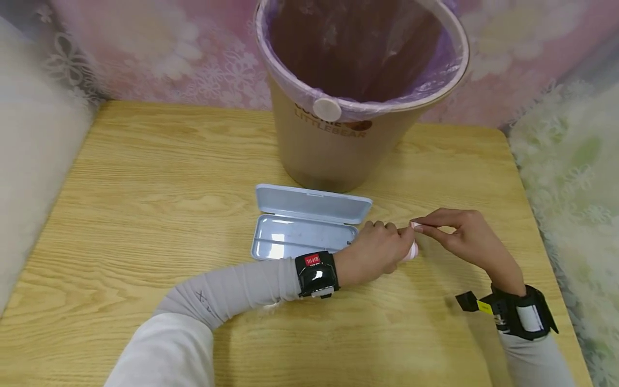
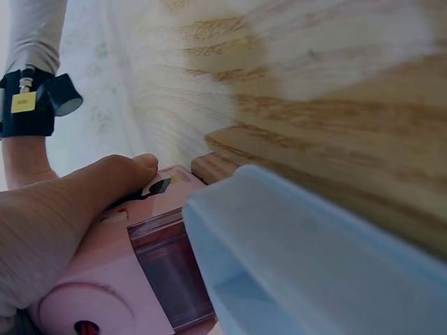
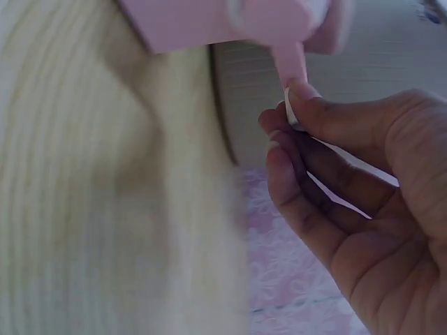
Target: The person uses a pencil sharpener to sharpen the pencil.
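A pink crank pencil sharpener point(image 2: 105, 262) with a see-through shavings drawer point(image 2: 174, 272) is gripped in my left hand point(image 1: 374, 250), its thumb along the top. The left hand covers most of the sharpener in the head view. With thumb and fingertips, my right hand point(image 1: 459, 234) pinches the white knob point(image 3: 291, 115) at the end of the sharpener's pink crank arm point(image 3: 288, 61). Just left of the left hand lies a light blue pencil case point(image 1: 304, 231), its lid point(image 1: 314, 204) raised.
Behind the pencil case stands a tall beige bin point(image 1: 333, 156) lined with a purple bag point(image 1: 440, 64). Everything stands on a wood-grain table point(image 1: 159, 199). Floral cloth point(image 1: 193, 48) hangs behind the table.
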The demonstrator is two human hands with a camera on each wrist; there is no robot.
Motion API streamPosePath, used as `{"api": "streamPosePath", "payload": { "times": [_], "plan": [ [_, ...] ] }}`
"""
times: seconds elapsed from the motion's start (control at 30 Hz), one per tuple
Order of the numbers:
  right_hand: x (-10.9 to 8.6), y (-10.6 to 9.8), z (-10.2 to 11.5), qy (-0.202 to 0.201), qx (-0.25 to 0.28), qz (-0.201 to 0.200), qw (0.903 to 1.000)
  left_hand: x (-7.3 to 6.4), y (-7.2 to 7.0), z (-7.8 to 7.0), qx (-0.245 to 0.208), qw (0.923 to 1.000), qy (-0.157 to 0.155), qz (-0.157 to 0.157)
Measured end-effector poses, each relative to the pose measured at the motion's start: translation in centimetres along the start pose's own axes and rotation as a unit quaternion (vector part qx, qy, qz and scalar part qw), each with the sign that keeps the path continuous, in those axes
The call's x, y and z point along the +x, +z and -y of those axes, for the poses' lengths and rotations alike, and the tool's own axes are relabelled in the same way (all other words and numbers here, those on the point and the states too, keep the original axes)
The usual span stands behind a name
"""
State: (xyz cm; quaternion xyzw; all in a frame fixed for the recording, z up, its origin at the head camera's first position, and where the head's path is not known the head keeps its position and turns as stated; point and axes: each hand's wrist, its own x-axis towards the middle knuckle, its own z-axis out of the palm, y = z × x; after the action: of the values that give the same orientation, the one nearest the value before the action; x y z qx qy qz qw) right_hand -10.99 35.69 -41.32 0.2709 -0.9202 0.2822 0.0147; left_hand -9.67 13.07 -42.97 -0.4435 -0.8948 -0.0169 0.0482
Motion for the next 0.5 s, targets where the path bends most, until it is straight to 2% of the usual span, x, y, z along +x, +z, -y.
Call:
{"api": "streamPosePath", "payload": {
  "times": [0.23, 0.3, 0.37, 0.5],
  "plan": [
    [-0.9, 2.1, -1.2, -0.019, -0.005, 0.014, 0.9997, 0.2, -0.3, -0.2, -0.014, 0.9993, 0.004, 0.034],
    [-1.6, 2.9, -1.2, -0.033, 0.001, 0.025, 0.9991, 0.1, -0.3, -0.2, -0.014, 0.9994, -0.001, 0.032],
    [-2.6, 3.4, -0.6, -0.043, 0.018, 0.038, 0.9982, 0.0, -0.2, -0.2, -0.007, 0.9998, -0.005, 0.017],
    [-4.4, 2.8, 1.5, -0.055, 0.08, 0.062, 0.9933, -0.1, 0.0, 0.0, 0.0, 1.0, 0.0, -0.007]
  ]
}}
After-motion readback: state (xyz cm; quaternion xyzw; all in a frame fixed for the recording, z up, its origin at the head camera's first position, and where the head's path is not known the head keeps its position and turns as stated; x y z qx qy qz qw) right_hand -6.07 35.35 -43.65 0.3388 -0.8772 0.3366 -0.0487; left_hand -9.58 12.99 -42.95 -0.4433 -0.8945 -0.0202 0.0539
